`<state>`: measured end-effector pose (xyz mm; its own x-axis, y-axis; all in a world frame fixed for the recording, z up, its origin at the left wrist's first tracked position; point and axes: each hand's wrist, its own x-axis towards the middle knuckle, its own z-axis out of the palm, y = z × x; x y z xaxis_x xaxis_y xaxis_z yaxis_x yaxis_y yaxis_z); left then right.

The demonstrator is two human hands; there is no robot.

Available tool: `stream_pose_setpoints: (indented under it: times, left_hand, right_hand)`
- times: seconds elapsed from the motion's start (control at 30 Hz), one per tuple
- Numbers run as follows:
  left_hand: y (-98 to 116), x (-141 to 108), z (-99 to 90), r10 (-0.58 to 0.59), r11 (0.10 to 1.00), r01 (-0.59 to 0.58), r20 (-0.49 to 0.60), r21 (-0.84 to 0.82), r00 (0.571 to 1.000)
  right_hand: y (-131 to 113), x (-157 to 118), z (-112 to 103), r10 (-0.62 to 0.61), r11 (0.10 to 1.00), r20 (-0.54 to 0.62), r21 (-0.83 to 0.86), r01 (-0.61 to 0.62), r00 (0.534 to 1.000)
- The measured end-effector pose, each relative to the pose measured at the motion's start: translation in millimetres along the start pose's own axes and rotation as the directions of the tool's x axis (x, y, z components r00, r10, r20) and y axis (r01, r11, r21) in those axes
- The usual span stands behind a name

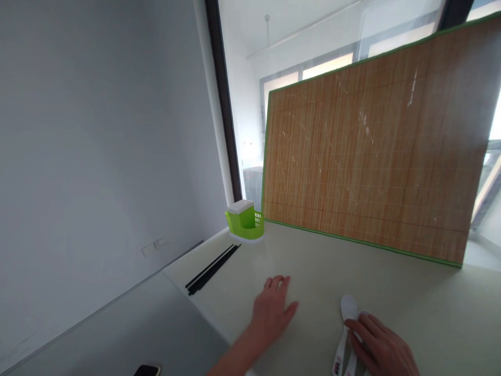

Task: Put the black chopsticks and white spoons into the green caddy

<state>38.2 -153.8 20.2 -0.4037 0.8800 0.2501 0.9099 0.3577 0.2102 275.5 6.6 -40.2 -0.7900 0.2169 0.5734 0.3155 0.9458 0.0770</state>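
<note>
While the left hand (272, 309) spreads its fingers apart, lower centre | right hand (381, 345) touches white spoons (349, 307), lower right; whether clamped, cannot tell | black chopsticks (213, 270), left of centre

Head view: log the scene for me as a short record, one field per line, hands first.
Left hand: fingers spread above or on the white table, nothing visibly held
Right hand: fingers on the white spoons; cannot tell if the grip is closed
Spoons: at least two, partly covered by the right hand
Black sticks: lying together, left of the left hand
Green caddy: upright, beyond the sticks' far ends
Brown mat: green-edged, upright along the far side
</note>
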Motion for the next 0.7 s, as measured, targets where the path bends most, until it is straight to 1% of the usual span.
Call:
stream_pose_setpoints:
  times: [0.07,0.17,0.27,0.33,0.4,0.5,0.6,0.7]
  left_hand:
    - [-44.2,16.1,-12.2,-0.1,0.99,0.1,-0.005,0.105,0.995]
    - [-110.0,31.6,-21.2,-0.235,0.939,0.237,-0.035,0.249,0.971]
    - [-162.5,33.2,-26.0,-0.411,0.848,0.405,-0.058,0.342,0.91]
    - [-186.6,29.9,-28.9,-0.485,0.799,0.473,-0.065,0.371,0.872]
    - [-202.4,26.7,-31.9,-0.523,0.773,0.504,-0.063,0.385,0.85]
    - [-214.0,26.5,-35.6,-0.539,0.768,0.511,-0.042,0.387,0.841]
    - [-214.4,31.1,-37.7,-0.524,0.784,0.489,-0.017,0.383,0.852]
    - [-203.9,35.8,-37.6,-0.478,0.816,0.44,0.01,0.375,0.878]
  right_hand:
    - [-2.6,4.3,-3.8,-0.045,0.999,0.021,0.031,0.044,0.999]
    - [-5.6,10.5,-9.4,-0.109,0.992,0.044,0.069,0.105,0.993]
    - [-7.7,14.8,-13.7,-0.14,0.986,0.053,0.102,0.134,0.989]
    - [-9.0,17.1,-16.3,-0.151,0.981,0.066,0.134,0.142,0.986]
    - [-10.4,19.2,-18.7,-0.163,0.975,0.082,0.166,0.148,0.983]
    - [-11.8,21.2,-21.0,-0.174,0.969,0.091,0.195,0.154,0.981]
    - [-12.2,20.9,-21.0,-0.181,0.965,0.091,0.211,0.159,0.979]
    - [-12.2,19.7,-18.9,-0.182,0.962,0.078,0.223,0.161,0.98]
